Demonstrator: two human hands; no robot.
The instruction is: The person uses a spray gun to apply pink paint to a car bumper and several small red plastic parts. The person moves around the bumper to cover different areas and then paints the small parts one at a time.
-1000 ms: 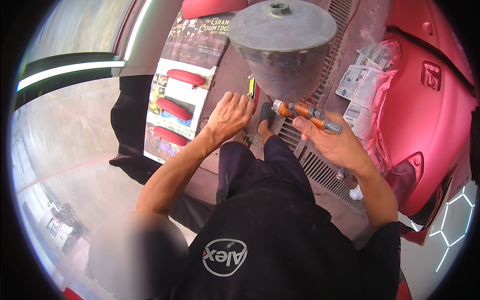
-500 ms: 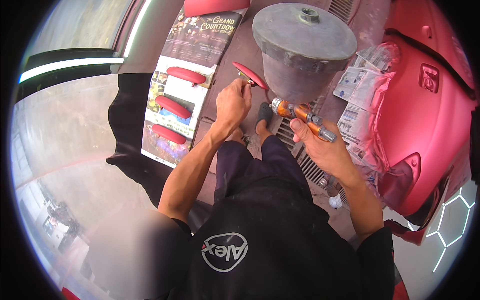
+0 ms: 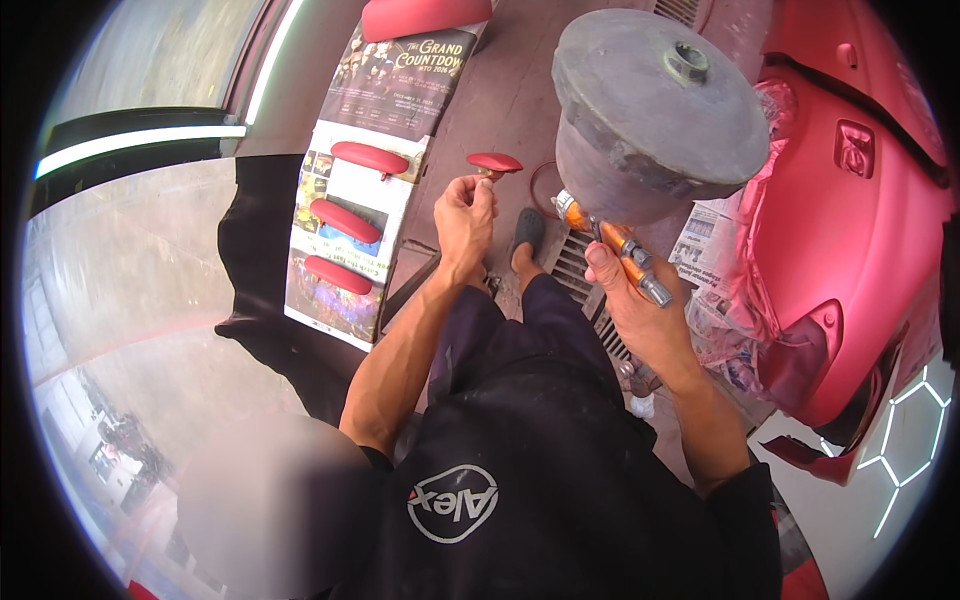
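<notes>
My left hand [image 3: 465, 225] pinches the underside of a small red car door handle [image 3: 494, 161], holding it up with its glossy side on top. In my right hand [image 3: 645, 320] is an orange-and-silver spray gun [image 3: 628, 255], gripped with the thumb along its body. A big grey lidded paint cup [image 3: 655, 105] sits on the gun and hides part of it, including where the fingers wrap. The gun's nozzle end points toward the held handle, with a gap between them. Three similar red handles [image 3: 369, 158] lie spaced apart on a paper-covered board to my left.
A larger red part [image 3: 425, 14] rests at the far end of the papered board [image 3: 330, 318]. On the right stands a red car body panel [image 3: 810, 230] masked with newspaper [image 3: 705, 245]. A floor grate [image 3: 577, 265] runs beside my feet. Dark sheeting [image 3: 270, 250] hangs at left.
The held handle has turned from a slant to nearly level. The spray gun and its cup have shifted to the right and a little nearer, and the cup leans more.
</notes>
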